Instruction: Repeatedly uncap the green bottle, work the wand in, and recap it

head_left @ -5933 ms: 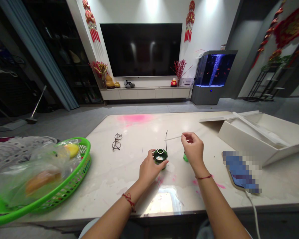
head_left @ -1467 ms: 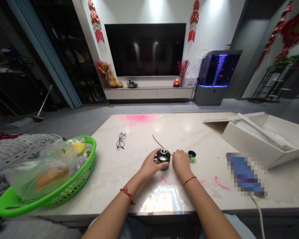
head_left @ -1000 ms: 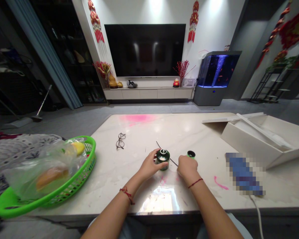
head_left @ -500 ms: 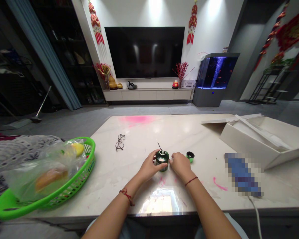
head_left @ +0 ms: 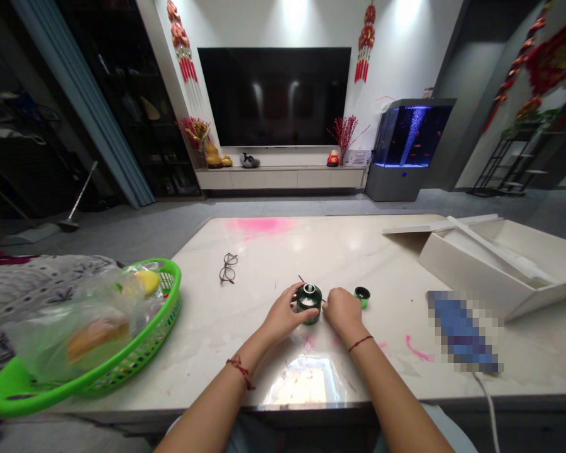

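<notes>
Head view: both forearms come in over the near edge of the table (head_left: pixel 207 327) and slant inward, so that the two hands sit close together in front of the person. The left hand (head_left: pixel 282 314) reaches up and to the right, its wrist fairly straight, a red string bracelet (head_left: pixel 240 371) on the forearm behind it. Its grip is holding a dark green bottle (head_left: pixel 308 302), with the thumb across the near side and the fingers around the left side and back. The bottle stands upright on the table, the white ring of its mouth facing up.

The right hand (head_left: pixel 342 311) lies just right of the bottle, back of the hand uppermost, fingers curled under and wrist angled to the left. This grip is narrow, closed on the near end of a thin black stick (head_left: pixel 302 279); the fingertips themselves are hidden. The stick passes behind the bottle and its far end pokes out beyond it.

Just beside the right knuckles stands a small green cup (head_left: pixel 362 298), dark inside, its opening up. Farther off, a pair of glasses (head_left: pixel 228 269) lies to the left, and a white box (head_left: pixel 471 277) sits to the right
</notes>
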A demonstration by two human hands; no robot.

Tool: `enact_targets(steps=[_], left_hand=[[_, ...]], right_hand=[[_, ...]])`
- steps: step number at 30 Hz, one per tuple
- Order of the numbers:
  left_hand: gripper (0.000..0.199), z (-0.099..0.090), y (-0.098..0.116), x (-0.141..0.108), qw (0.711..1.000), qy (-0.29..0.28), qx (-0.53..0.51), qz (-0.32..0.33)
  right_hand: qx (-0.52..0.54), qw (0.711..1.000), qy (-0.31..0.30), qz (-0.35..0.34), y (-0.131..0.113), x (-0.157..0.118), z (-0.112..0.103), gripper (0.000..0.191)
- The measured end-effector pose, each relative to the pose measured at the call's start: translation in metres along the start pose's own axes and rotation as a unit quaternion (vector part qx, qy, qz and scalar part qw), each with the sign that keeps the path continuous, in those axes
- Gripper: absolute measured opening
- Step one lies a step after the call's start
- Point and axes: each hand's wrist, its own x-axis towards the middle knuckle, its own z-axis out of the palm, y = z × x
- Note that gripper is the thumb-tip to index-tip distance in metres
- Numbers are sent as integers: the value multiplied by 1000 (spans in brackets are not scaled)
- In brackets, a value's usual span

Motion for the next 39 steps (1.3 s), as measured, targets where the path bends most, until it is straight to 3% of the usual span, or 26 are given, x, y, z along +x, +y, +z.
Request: enact_targets(steps=[4, 7, 9, 13, 14, 16, 25, 35, 39], left_hand=[[62, 0, 0, -1, 1000, 3, 9, -3], [63, 0, 0, -1, 1000, 4, 19, -8], [63, 0, 0, -1, 1000, 3, 24, -10], [62, 0, 2, -1, 1000, 1, 27, -7], [62, 0, 2, -1, 1000, 1, 26, -7], [61, 0, 3, -1, 1000, 1, 27, -7], [63, 0, 0, -1, 1000, 1, 30, -4], [64, 0, 0, -1, 1000, -1, 25, -5], [64, 0, -3, 1, 1000, -5, 23, 5]], right_hand=[[108, 993, 1, 44, 7, 4, -8, 15], [269, 961, 28, 55, 14, 12, -18, 13], [415, 907, 43, 54, 16, 17, -25, 14], [673, 737, 31, 46, 10, 19, -37, 23], [706, 706, 38, 40, 7, 18, -39, 24], [735, 674, 67, 25, 2, 16, -43, 25], [714, 670, 202, -7, -10, 6, -49, 27], [687, 701, 186, -40, -19, 2, -42, 23], [655, 734, 166, -76, -22, 1, -34, 19]])
